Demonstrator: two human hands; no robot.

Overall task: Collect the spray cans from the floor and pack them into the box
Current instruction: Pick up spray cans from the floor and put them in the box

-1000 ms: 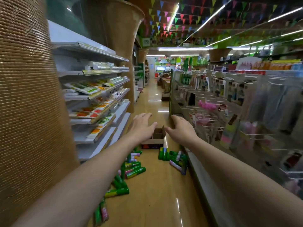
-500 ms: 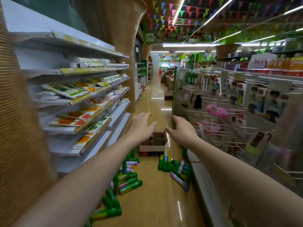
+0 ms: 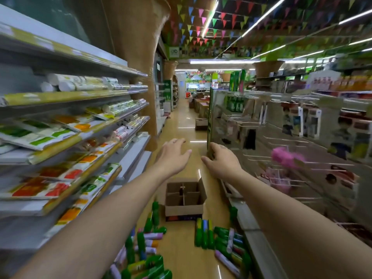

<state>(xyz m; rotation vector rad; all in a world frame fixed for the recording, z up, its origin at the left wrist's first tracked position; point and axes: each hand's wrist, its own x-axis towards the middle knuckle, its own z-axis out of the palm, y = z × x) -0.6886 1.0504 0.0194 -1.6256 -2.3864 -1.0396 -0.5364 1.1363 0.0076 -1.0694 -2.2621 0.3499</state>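
My left hand [image 3: 174, 156] and right hand [image 3: 222, 160] are extended forward, fingers spread, holding nothing. The box [image 3: 184, 200] stands open on the floor [image 3: 181, 248], below and beyond both hands. Spray cans [image 3: 204, 232] lie on the floor, nearer me than the box, on both sides.

Glossy tan floor [image 3: 181, 248], open divided box [image 3: 184, 200], scattered spray cans [image 3: 204, 233]
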